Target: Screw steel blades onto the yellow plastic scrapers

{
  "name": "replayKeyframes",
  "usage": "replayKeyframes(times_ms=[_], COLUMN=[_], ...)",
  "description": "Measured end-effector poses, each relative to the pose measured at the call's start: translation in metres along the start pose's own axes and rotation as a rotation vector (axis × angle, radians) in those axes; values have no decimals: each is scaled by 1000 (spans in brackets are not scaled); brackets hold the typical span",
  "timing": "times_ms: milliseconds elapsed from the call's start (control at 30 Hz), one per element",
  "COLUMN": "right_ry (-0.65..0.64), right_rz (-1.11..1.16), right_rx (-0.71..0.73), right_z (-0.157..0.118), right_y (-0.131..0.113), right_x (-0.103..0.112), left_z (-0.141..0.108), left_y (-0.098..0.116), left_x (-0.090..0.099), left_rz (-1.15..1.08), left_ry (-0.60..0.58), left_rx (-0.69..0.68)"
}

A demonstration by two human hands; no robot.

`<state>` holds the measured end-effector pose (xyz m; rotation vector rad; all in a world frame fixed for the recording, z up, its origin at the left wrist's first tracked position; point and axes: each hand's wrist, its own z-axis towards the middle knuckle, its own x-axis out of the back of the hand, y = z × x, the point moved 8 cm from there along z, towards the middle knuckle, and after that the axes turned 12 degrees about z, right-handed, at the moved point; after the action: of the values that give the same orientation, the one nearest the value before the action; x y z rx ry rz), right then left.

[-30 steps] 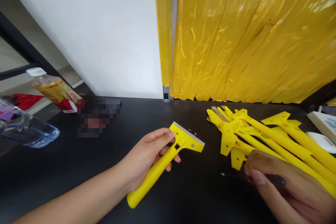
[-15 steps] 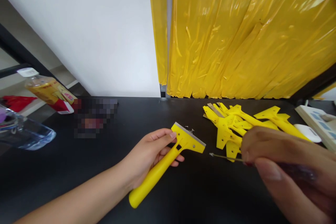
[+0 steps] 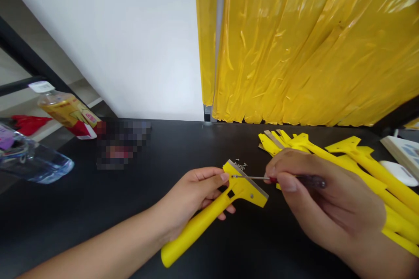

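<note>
Scraper: yellow plastic scraper (image 3: 199, 226) clamped in left hand (image 3: 193, 196), metal-edged head pointing toward right hand (image 3: 317, 205)
Screwdriver: pinched in right hand, tip (image 3: 233, 176) at scraper head
Hands: close, apart, each clamped
Risk: tip slipping could jab left fingers
Beside right hand: more yellow scrapers (image 3: 373, 170)

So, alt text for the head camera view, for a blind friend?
A left hand grips a yellow plastic scraper while a right hand aims a dark-handled screwdriver at its head. More yellow scrapers lie on a black tabletop.
</note>
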<state>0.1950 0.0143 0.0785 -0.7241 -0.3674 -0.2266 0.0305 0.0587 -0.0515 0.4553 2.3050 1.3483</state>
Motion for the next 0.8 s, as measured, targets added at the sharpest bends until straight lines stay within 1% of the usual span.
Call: replayKeyframes(times_ms=[133, 367, 600, 800], right_ry=[-40, -58, -85, -142], right_rz=[7, -21, 59, 86], right_rx=[45, 40, 78, 104], right_z=[3, 4, 5, 6], right_y=[-5, -4, -7, -13], right_x=[-5, -9, -14, -20], left_z=[-1, -1, -1, -1], left_y=[1, 0, 0, -2], left_x=[0, 0, -2, -2], left_rz=[1, 8, 38, 68], left_ry=[-1, -16, -26, -29], left_rx=[4, -1, -3, 2])
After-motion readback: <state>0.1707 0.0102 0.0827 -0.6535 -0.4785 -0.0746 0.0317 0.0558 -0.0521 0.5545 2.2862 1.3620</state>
